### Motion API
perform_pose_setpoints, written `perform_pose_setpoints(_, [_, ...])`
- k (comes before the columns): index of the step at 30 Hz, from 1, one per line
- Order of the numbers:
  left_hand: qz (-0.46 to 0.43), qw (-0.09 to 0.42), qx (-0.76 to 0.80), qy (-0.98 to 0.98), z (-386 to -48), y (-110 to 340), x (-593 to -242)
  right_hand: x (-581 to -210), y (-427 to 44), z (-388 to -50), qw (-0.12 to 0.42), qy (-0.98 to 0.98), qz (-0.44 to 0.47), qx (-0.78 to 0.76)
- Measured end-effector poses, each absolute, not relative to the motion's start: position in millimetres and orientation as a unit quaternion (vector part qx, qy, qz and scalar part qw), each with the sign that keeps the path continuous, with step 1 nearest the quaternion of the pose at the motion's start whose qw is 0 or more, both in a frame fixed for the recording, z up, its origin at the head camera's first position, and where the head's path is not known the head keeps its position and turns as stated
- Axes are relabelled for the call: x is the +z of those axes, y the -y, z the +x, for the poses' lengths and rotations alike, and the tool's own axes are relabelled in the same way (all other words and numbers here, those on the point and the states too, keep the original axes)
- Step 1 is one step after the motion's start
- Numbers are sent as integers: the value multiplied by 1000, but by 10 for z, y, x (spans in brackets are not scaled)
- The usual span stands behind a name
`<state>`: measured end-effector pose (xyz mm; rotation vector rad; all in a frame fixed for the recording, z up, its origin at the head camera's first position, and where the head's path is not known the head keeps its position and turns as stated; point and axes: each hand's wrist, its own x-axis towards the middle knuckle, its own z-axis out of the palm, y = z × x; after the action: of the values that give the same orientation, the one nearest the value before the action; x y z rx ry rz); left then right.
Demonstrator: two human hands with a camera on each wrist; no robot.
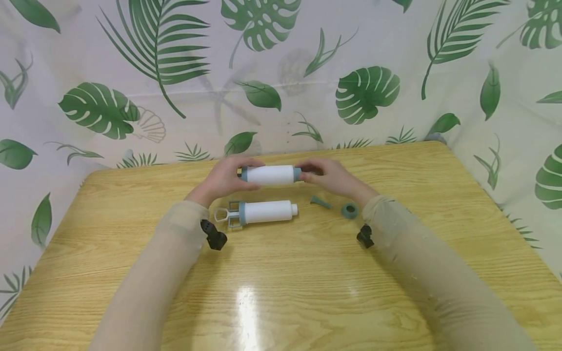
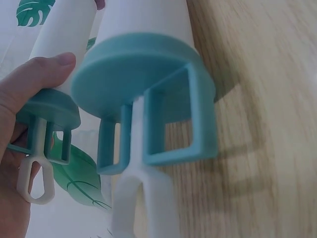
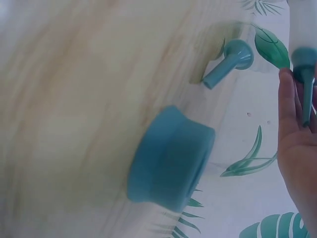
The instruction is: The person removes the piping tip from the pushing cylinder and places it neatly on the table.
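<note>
Above the table, both hands hold a white icing syringe [image 1: 270, 175] with teal ends, lying roughly level. My left hand [image 1: 226, 176] grips its plunger end; in the left wrist view the thumb lies along the white barrel [image 2: 64, 32], above the teal flange and white pull loop. My right hand [image 1: 327, 176] pinches the opposite end, where a slim teal nozzle [image 3: 308, 94] shows in the right wrist view. Nearer me, a second icing syringe [image 1: 268, 211] rests on the table, its teal flange [image 2: 133, 74] large in the left wrist view.
A loose teal nozzle [image 1: 320, 202] and a teal ring-shaped cap [image 1: 350, 210] lie on the wooden table [image 1: 281, 273], right of the second syringe and below the right hand. A leaf-patterned cloth [image 1: 281, 97] hangs behind the table's far edge.
</note>
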<state>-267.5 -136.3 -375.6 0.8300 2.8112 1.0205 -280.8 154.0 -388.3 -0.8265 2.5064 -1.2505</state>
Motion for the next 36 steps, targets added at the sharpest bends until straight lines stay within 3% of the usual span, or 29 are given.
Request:
perform_pose_setpoints(6, [263,25,329,-907,-2679,1350,-3754,-3871,-1522,-2815,92,-841,-293,-445])
perform_pose_setpoints(17, [245,38,344,-906,-2687,1361,-3747,-3931,-1533,-2844,166,-839,-258,-450])
perform_pose_setpoints(27, [243,35,343,-907,-2696,1364,-3754,-3906,-1514,-2831,147,-844,-264,-444])
perform_pose_setpoints(36, [238,43,348,-906,-2706,1362,-3749,-3901,-1496,-2830,176,-831,-245,-468])
